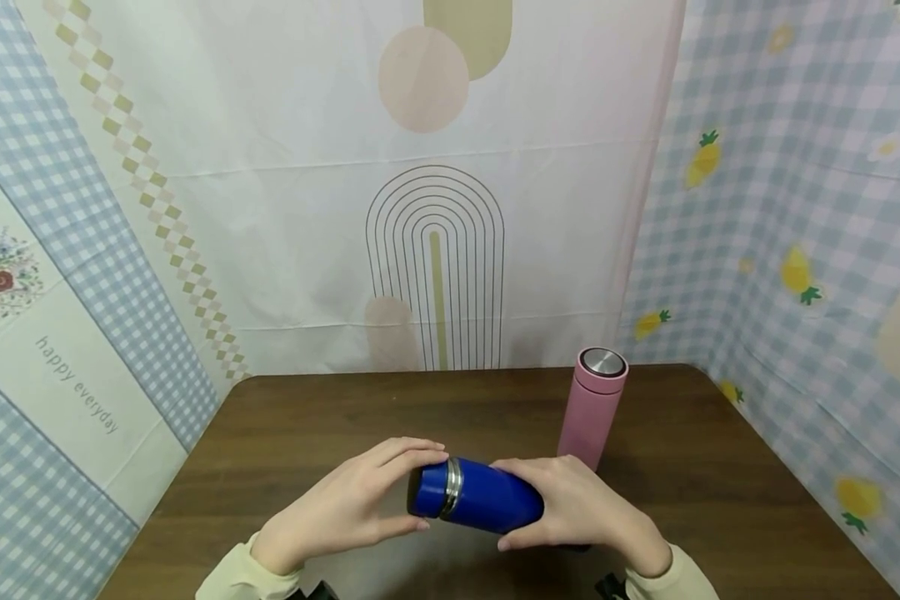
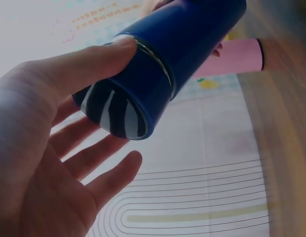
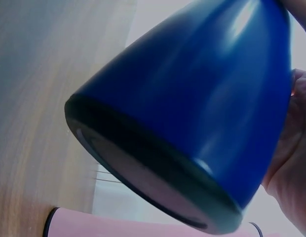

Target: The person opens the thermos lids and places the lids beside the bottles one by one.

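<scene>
A blue thermos bottle (image 1: 483,497) with a silver ring below its cap (image 1: 429,490) is held above the front of the table, lying nearly sideways. My right hand (image 1: 573,504) grips its body near the base end. At the other end, my left hand (image 1: 352,500) holds the cap between thumb and fingers; in the left wrist view the thumb (image 2: 94,64) lies on the cap's side by the ring. The dark bottom (image 3: 143,163) of the bottle shows in the right wrist view. A pink thermos bottle (image 1: 591,408) stands upright behind my right hand, its lower part hidden.
The brown wooden table (image 1: 330,408) extends around the hands. A white patterned cloth (image 1: 292,250) hangs behind its far edge, and a blue checked cloth (image 1: 817,208) hangs along the right side.
</scene>
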`<state>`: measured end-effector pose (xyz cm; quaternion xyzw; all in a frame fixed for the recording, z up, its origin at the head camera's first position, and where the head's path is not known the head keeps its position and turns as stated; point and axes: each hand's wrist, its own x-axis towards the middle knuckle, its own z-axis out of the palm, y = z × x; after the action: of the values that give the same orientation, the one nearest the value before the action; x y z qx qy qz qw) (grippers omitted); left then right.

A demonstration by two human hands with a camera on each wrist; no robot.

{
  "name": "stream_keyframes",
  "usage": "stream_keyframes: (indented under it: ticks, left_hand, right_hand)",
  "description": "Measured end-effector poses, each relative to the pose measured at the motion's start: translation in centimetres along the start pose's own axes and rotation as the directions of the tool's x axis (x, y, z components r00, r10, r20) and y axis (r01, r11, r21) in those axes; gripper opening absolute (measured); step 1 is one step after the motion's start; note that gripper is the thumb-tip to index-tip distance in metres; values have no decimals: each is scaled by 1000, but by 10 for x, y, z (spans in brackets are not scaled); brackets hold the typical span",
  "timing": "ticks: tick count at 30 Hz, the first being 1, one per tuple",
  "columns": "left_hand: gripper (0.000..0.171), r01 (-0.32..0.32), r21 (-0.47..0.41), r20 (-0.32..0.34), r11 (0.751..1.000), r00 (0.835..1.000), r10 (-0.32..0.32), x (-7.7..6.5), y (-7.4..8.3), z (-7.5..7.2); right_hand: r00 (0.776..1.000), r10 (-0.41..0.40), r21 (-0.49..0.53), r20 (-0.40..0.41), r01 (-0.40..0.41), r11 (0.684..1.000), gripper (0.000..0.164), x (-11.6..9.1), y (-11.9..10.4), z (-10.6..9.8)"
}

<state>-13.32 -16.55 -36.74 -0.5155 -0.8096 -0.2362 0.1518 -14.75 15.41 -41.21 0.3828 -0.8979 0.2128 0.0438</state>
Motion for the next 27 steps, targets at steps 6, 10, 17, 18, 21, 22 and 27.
stream_keyframes:
  ticks: [6,10,17,18,21,22,27]
  left_hand:
    - [62,173,-49,15,984,985,-172,-2,-1,2]
    - [58,242,-42,29,969,970,-241,-2,-2,2]
    - [77,110,-45,10,993,994,-109,0,-3,5]
    - [78,77,-46,9,996,997,-76,1,-3,5]
    - [76,6,-43,9,999,1000,-5,3,-4,6]
    - [74,-1,-39,11,999,1000,2,3,-4,6]
    - [69,82,-83,37,993,996,-79,2,-3,5]
  right_hand:
    - [1000,4,5,8,-4,1000,77,-1,-1,2]
    - [1000,0,-3,4,0,1000,77,0,-2,1]
    - [1000,13,-4,-1,-13,1000,80,-2,1,1]
    - [1000,12,-7,-6,-12,1000,80,-2,1,1]
    - [1000,7,-15,-20,-7,1000,80,-4,1,0]
    - [1000,6,-17,-22,-7,1000,80,-4,1,0]
    - [1000,1,-3,-18,-1,1000,78,-5,0,-1]
